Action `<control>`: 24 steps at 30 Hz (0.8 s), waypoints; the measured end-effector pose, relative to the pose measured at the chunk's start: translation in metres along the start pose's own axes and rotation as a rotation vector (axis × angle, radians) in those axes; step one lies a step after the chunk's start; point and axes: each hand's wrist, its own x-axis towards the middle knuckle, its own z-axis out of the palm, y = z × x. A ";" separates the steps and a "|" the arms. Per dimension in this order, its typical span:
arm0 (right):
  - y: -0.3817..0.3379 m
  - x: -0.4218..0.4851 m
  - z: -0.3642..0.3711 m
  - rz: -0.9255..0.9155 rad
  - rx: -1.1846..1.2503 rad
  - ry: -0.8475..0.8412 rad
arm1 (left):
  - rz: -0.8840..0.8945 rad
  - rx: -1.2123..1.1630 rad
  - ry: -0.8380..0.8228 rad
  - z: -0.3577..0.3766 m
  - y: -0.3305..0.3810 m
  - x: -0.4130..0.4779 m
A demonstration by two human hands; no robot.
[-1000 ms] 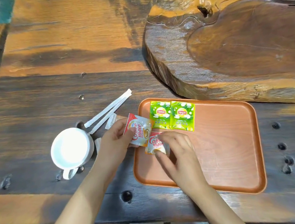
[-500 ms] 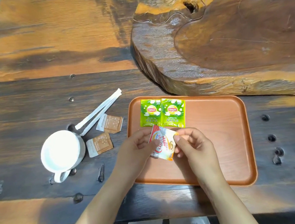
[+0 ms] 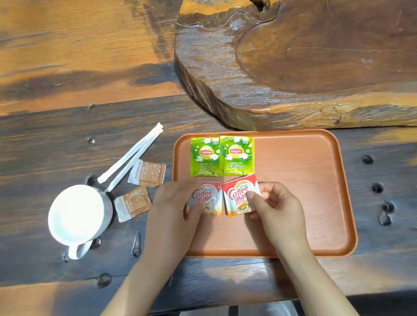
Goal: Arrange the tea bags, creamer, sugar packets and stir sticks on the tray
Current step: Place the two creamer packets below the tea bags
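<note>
Two green Lipton tea bags point(image 3: 222, 156) lie side by side at the far left of the orange tray point(image 3: 310, 183). Just below them two red and white Coffee mate creamer packets sit side by side. My left hand point(image 3: 174, 208) pinches the left creamer packet point(image 3: 207, 198). My right hand point(image 3: 276, 207) pinches the right creamer packet point(image 3: 238, 196) at its lower right corner. Two brown sugar packets point(image 3: 139, 191) and two white wrapped stir sticks point(image 3: 132, 155) lie on the table left of the tray.
A white mug point(image 3: 79, 216) stands left of the sugar packets, handle toward me. A thick carved wooden slab point(image 3: 320, 48) rises behind the tray. The dark table point(image 3: 39, 144) has knots and holes; its near edge is close to my forearms.
The two creamer packets, stacked together between my hands half a second ago, are now separated and laid side by side under the tea bags. The view shifted slightly.
</note>
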 end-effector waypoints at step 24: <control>0.019 -0.010 0.017 -0.561 -0.689 0.099 | 0.008 0.037 -0.002 0.024 -0.008 -0.007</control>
